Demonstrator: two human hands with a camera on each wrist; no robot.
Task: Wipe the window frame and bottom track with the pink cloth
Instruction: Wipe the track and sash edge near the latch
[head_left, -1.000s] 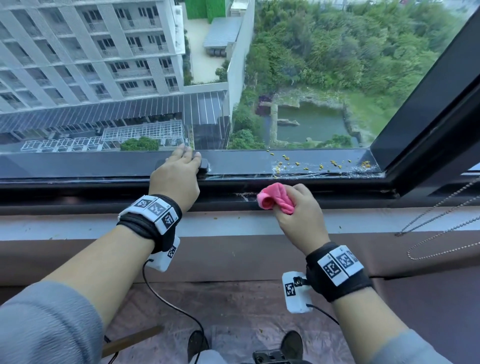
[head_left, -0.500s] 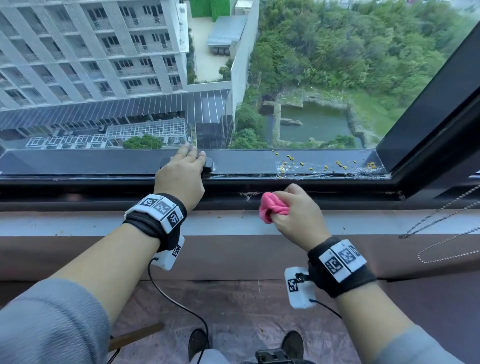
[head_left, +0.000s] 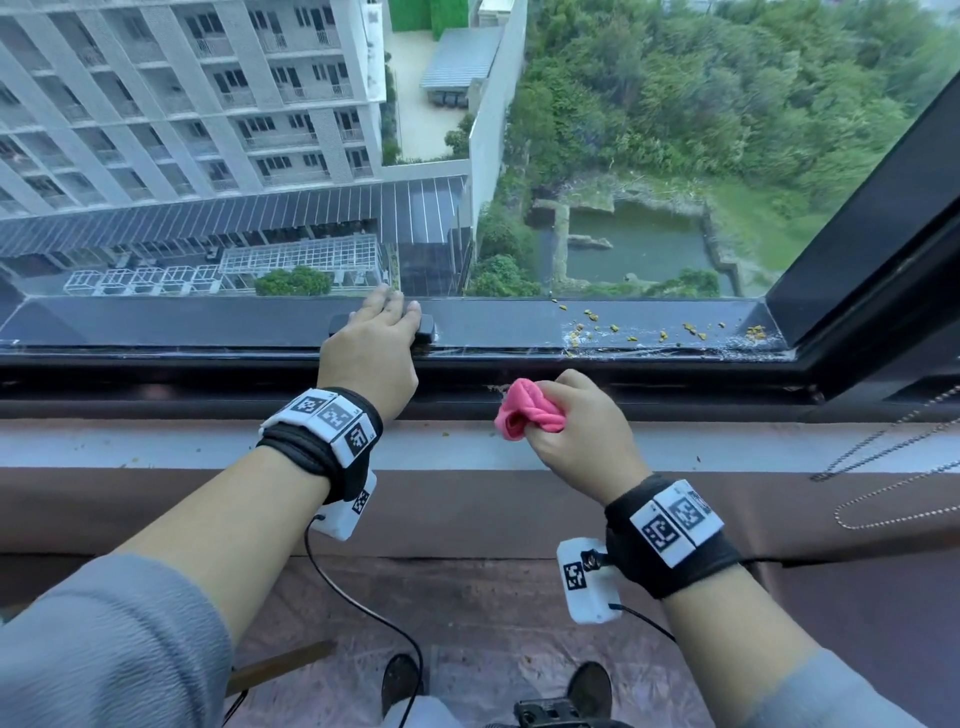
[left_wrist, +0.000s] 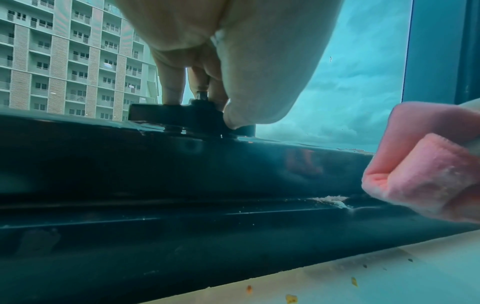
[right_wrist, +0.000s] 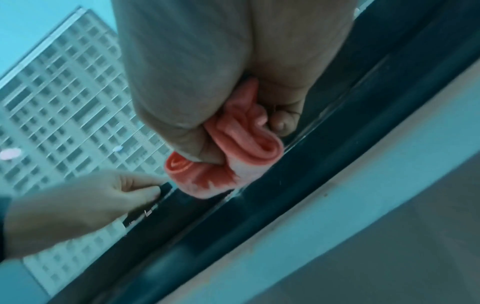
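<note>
The pink cloth (head_left: 524, 415) is bunched in my right hand (head_left: 558, 410), which grips it just above the dark bottom track (head_left: 675, 387), over the sill's inner edge. In the right wrist view the cloth (right_wrist: 202, 179) bulges out between thumb and fingers of that hand (right_wrist: 244, 142). My left hand (head_left: 395, 317) grips the black window handle (head_left: 427, 327) on the lower sash rail. From the left wrist, fingers (left_wrist: 168, 86) reach behind the handle (left_wrist: 176, 115) and the thumb sits in front. A pale dust clump (left_wrist: 330, 199) lies in the track beside the cloth (left_wrist: 426, 170).
Yellow crumbs (head_left: 592, 327) are scattered along the right part of the sash rail. The black frame upright (head_left: 872, 208) slants up at the right. A pale sill (head_left: 156, 441) with a few specks runs below the track. A bead chain (head_left: 883, 467) hangs at the right.
My right hand has drawn the cloth a little back from the track and leftward, toward the left hand. The left hand stays on the handle.
</note>
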